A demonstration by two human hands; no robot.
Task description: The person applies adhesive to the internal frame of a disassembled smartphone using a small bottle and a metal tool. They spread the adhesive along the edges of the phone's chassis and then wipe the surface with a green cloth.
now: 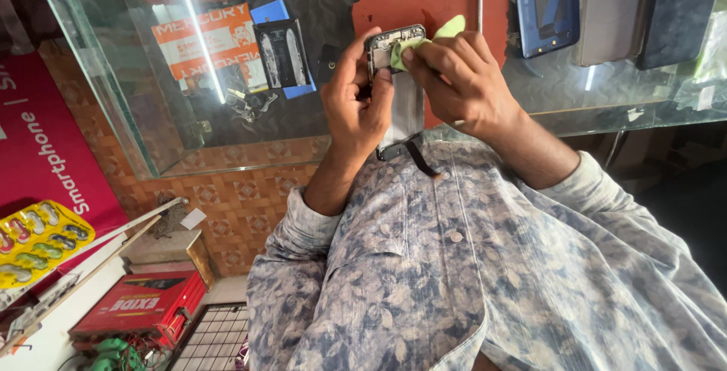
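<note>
Opened smartphone with its back cover off (397, 87) is held upright in the air, just over the near edge of the glass counter top (136, 113), close to the person's chest. Upper end shows bare internals; a dark flat strip (421, 160) hangs from its lower end.

Left hand (354, 106) wraps the phone's left side, fingers curled and clamped on the frame, thumb across the body.

Right hand (458, 83) has fingers pinched together on a small light-green cloth (424, 38), pressing it against the phone's upper end. Part of the cloth sticks out above the fingers.

Under the glass, behind the phone: red-orange mat (424, 0). Left of that, a black phone part in a clear packet on a blue card (284, 53), and an orange-and-white printed card (208, 38). Towards the far right corner: blue phone frame (547, 4), grey phone back (609, 15), dark phone back (678, 11).

Down at floor level, left: yellow blister tray of small parts (38, 242), red box (144, 307).

Person wears a blue-grey leaf-print shirt (485, 280).
</note>
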